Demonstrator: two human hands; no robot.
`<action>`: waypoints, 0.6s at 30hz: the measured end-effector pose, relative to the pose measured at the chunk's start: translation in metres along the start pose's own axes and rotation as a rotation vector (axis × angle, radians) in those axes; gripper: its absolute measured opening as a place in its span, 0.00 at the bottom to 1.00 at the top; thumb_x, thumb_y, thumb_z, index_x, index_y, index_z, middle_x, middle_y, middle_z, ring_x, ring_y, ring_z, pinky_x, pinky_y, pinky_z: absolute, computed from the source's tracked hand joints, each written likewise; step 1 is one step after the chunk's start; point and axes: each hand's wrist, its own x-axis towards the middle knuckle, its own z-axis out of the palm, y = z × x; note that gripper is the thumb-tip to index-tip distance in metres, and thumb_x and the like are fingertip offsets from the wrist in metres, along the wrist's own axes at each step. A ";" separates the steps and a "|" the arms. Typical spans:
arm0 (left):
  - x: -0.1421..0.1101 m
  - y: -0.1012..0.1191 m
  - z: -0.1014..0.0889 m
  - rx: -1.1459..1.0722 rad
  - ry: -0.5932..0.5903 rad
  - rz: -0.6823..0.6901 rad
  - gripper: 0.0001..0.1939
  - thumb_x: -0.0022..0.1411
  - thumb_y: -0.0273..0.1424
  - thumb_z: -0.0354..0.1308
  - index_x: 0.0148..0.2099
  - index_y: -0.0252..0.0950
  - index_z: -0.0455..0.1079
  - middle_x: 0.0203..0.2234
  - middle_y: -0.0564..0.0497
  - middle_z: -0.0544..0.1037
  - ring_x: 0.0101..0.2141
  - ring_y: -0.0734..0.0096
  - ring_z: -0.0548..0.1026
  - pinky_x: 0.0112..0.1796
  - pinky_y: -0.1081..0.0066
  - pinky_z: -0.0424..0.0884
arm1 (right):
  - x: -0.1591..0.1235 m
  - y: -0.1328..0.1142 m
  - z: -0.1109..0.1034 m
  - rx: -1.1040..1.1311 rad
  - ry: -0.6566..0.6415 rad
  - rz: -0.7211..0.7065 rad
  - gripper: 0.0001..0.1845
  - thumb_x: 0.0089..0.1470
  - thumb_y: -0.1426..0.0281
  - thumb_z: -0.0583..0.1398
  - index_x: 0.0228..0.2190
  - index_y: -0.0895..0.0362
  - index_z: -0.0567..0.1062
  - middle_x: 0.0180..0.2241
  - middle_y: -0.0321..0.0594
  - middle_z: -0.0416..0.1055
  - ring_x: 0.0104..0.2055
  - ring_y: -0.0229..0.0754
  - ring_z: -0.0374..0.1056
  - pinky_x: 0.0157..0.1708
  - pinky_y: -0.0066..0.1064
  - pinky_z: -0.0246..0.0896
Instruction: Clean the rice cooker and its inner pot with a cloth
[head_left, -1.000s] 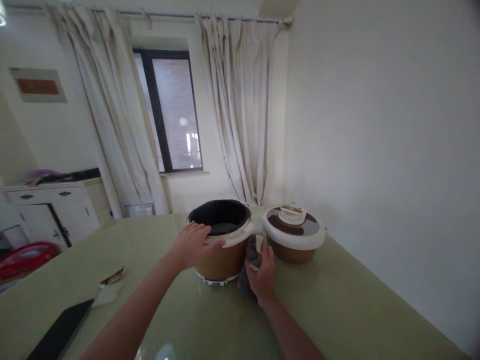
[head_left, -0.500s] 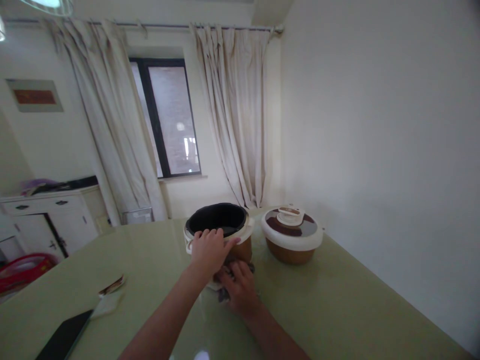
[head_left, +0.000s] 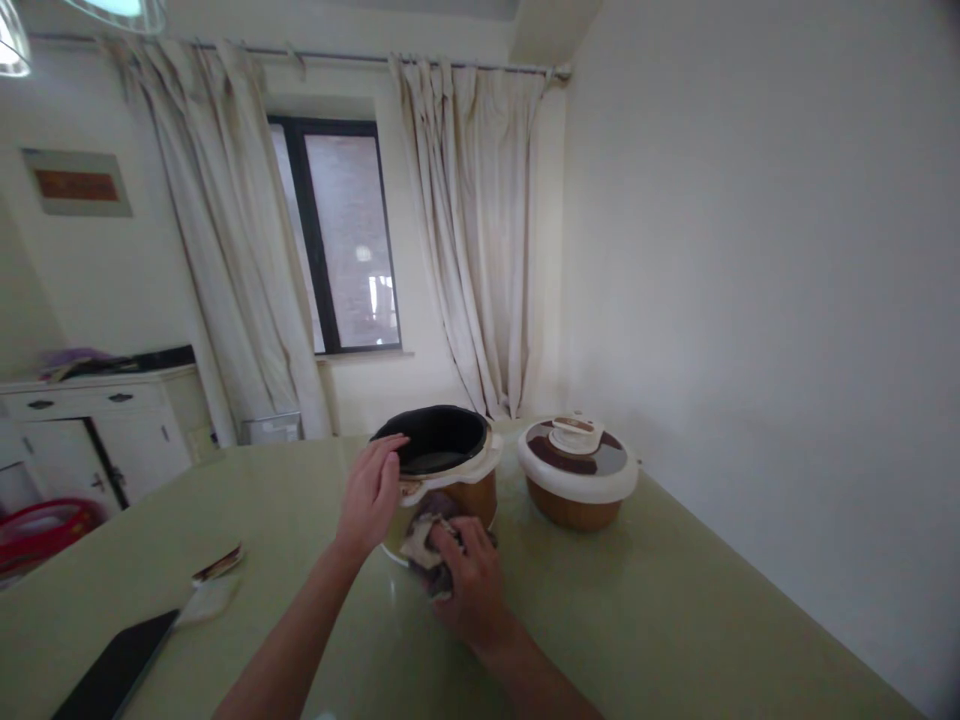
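Observation:
An electric pressure cooker (head_left: 472, 497) with a brown body, a white collar and a black inner pot (head_left: 442, 440) stands uncovered on the green table. My left hand (head_left: 369, 497) grips its near left rim, fingertips over the edge and thumb outside. Lower down, my right hand (head_left: 474, 582) is closed around a crumpled, patterned grey-beige rag (head_left: 426, 540). That rag presses against the front of the cooker's body. To the right sits a rounded brown-and-white lid (head_left: 577, 465) with a handle on top, apart from both hands.
On the left of the green table (head_left: 637, 630) lie a dark flat slab (head_left: 120, 660) and a small white-and-brown packet (head_left: 217, 575). A white wall (head_left: 750, 300) runs along the right. Beyond the table stand a white cabinet (head_left: 142, 410) and a red basin (head_left: 82, 515).
My left hand has slid left along the rim, from the front to the near left side. My right hand and the rag have shifted slightly, showing more of the rag against the body.

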 end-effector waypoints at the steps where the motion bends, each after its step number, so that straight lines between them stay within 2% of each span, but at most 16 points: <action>1: -0.011 -0.012 0.002 -0.079 0.122 -0.099 0.29 0.78 0.47 0.39 0.63 0.38 0.72 0.60 0.41 0.77 0.64 0.56 0.71 0.67 0.53 0.63 | 0.010 -0.003 -0.005 -0.006 0.084 0.031 0.29 0.51 0.72 0.61 0.56 0.52 0.73 0.48 0.47 0.72 0.49 0.53 0.70 0.50 0.43 0.71; 2: -0.023 -0.025 0.007 -0.132 0.218 -0.229 0.31 0.77 0.50 0.40 0.68 0.38 0.67 0.65 0.40 0.72 0.68 0.54 0.66 0.69 0.50 0.58 | 0.022 -0.004 -0.012 -0.019 0.175 0.075 0.30 0.53 0.71 0.60 0.58 0.54 0.71 0.50 0.50 0.72 0.52 0.54 0.70 0.52 0.44 0.70; 3: -0.037 -0.037 0.014 -0.167 0.251 -0.383 0.34 0.76 0.53 0.42 0.72 0.39 0.61 0.70 0.40 0.67 0.71 0.52 0.61 0.71 0.48 0.53 | 0.037 -0.003 -0.020 -0.043 0.239 0.113 0.30 0.54 0.70 0.60 0.59 0.55 0.70 0.52 0.52 0.72 0.54 0.55 0.69 0.55 0.46 0.69; 4: -0.052 -0.048 0.023 -0.215 0.239 -0.510 0.38 0.75 0.55 0.42 0.76 0.39 0.55 0.74 0.40 0.61 0.74 0.52 0.54 0.73 0.47 0.48 | 0.055 -0.001 -0.028 -0.081 0.266 0.139 0.30 0.56 0.68 0.60 0.60 0.57 0.69 0.53 0.53 0.72 0.56 0.56 0.69 0.58 0.48 0.67; 5: -0.066 -0.057 0.034 -0.236 0.229 -0.567 0.41 0.74 0.56 0.41 0.77 0.37 0.51 0.75 0.38 0.57 0.75 0.49 0.52 0.73 0.45 0.47 | 0.074 0.000 -0.036 -0.124 0.219 0.157 0.30 0.57 0.67 0.60 0.60 0.57 0.70 0.54 0.54 0.73 0.57 0.57 0.68 0.60 0.49 0.64; 8: -0.097 -0.067 0.070 -0.281 0.196 -0.608 0.43 0.73 0.57 0.40 0.78 0.34 0.49 0.75 0.36 0.58 0.74 0.49 0.57 0.71 0.49 0.56 | 0.129 0.000 -0.050 -0.289 -0.139 0.161 0.25 0.57 0.61 0.62 0.55 0.55 0.75 0.48 0.50 0.78 0.53 0.57 0.72 0.57 0.49 0.65; 11: -0.108 -0.063 0.096 -0.291 0.217 -0.596 0.45 0.73 0.56 0.40 0.79 0.32 0.44 0.75 0.35 0.57 0.74 0.50 0.56 0.72 0.50 0.53 | 0.170 -0.009 -0.046 -0.376 -0.453 0.177 0.21 0.59 0.56 0.61 0.49 0.52 0.79 0.43 0.48 0.81 0.47 0.57 0.77 0.50 0.47 0.69; 14: -0.106 -0.061 0.107 -0.274 0.246 -0.605 0.47 0.72 0.56 0.39 0.79 0.26 0.41 0.76 0.30 0.54 0.75 0.46 0.54 0.73 0.47 0.49 | 0.194 -0.023 -0.024 -0.373 -0.653 0.219 0.22 0.58 0.53 0.60 0.47 0.52 0.82 0.46 0.51 0.83 0.49 0.60 0.79 0.47 0.47 0.71; 18: -0.108 -0.067 0.103 -0.240 0.219 -0.588 0.46 0.73 0.54 0.37 0.79 0.27 0.41 0.76 0.30 0.53 0.75 0.44 0.53 0.72 0.45 0.50 | 0.214 -0.042 0.012 -0.309 -0.800 0.259 0.23 0.56 0.57 0.61 0.48 0.55 0.83 0.51 0.56 0.81 0.53 0.63 0.78 0.48 0.48 0.72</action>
